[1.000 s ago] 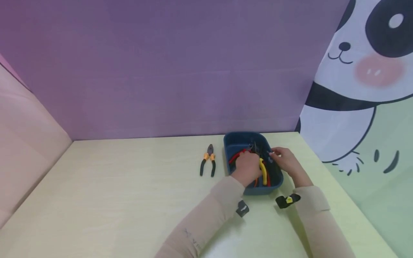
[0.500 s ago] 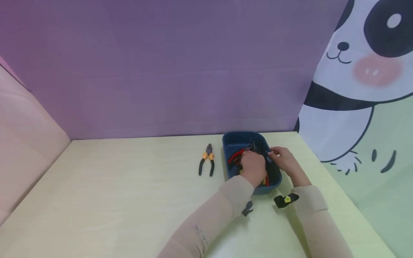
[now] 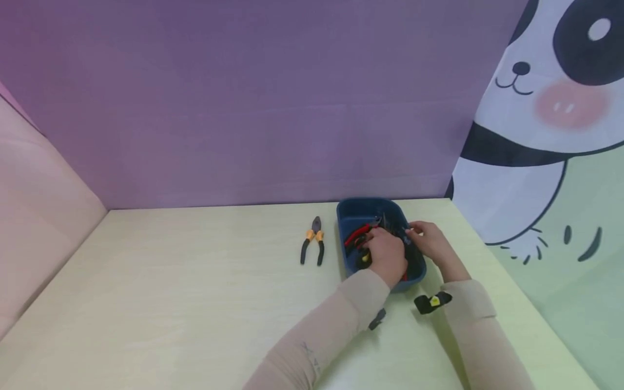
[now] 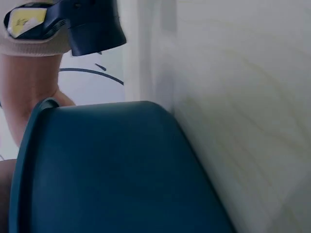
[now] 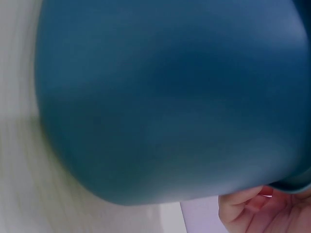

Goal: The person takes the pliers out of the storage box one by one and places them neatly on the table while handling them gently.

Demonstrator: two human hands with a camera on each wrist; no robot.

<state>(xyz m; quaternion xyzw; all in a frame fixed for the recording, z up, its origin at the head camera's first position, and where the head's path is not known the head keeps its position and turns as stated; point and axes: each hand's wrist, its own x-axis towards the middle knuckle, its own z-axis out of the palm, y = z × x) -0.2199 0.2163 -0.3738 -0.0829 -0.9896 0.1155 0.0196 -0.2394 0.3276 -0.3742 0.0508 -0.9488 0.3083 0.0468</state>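
A dark blue plastic bin [image 3: 345, 208] stands near the back right of the table, with several hand tools inside. My left hand [image 3: 386, 254] reaches down into it from above, its fingertips hidden among the tools; I cannot tell whether they hold one. Red-handled pliers [image 3: 358, 235] lie beside those fingers, and a black and yellow handle [image 3: 363, 259] shows below. My right hand [image 3: 430, 241] grips the bin's right rim, and in the right wrist view its curled fingers [image 5: 238, 208] are at that rim. The left wrist view shows mostly the bin's outer wall [image 4: 121, 165].
Pliers with orange and black handles [image 3: 313, 241] lie on the pale table [image 3: 195, 292] left of the bin. A purple backdrop [image 3: 273, 108] rises behind the table. A panda-printed panel [image 3: 551, 179] stands along its right side.
My left hand has moved a little to the right inside the bin, now covering the yellow handle seen earlier. My right hand stays on the rim.
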